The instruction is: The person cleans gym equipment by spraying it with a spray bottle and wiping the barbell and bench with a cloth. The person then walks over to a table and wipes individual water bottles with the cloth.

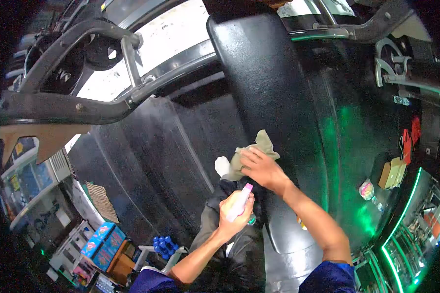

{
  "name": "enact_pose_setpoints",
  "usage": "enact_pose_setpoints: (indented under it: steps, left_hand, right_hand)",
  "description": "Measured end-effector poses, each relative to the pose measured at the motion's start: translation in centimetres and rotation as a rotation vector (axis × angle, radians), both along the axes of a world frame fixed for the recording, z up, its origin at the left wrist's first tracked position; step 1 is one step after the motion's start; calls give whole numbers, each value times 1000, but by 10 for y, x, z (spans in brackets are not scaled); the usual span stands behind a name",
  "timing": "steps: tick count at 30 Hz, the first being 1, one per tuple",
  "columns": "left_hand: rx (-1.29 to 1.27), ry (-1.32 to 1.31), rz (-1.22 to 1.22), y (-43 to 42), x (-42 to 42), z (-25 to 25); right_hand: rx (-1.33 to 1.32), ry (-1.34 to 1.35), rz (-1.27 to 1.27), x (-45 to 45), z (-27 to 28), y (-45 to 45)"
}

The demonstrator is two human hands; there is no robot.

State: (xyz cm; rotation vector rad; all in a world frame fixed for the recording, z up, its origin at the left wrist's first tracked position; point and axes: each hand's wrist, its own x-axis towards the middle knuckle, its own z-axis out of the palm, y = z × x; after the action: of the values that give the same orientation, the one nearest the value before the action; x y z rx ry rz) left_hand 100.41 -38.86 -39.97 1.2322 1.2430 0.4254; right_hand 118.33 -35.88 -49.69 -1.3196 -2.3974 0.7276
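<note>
My left hand (234,213) is wrapped round a pale pink spray bottle (240,204) with a brighter pink top, low in the centre of the head view. To its upper right, my right hand (261,168) lies on a crumpled olive-green cloth (263,142), fingers over the fabric. Beneath the cloth is the left edge area of a long black padded bench (264,73); the exact contact is hidden. A white shoe (222,166) shows just left of the cloth.
Metal gym frames (102,111) cross the top left. Blue dumbbells (165,247) sit at lower left near a blue box (102,245). On the right are a cardboard box (392,174), a red item (407,145) and a plastic bottle (401,100).
</note>
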Motion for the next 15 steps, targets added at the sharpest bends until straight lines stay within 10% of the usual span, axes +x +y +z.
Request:
enact_pose_setpoints:
  steps: [5,8,10,13,15]
  left_hand:
    - [48,-6,73,10,-1,2]
    - [74,13,84,10,-8,-6]
    - [70,27,74,7,-12,-9]
    - [58,17,77,8,-10,-11]
    - [133,25,40,11,-8,-10]
  right_hand:
    - [-134,-37,-113,98,-2,-17]
    - [68,-17,-695,169,-19,-34]
    - [-289,196,-1194,209,-52,-47]
    - [-521,603,-1280,203,-42,4]
    - [-172,159,-1200,200,-81,44]
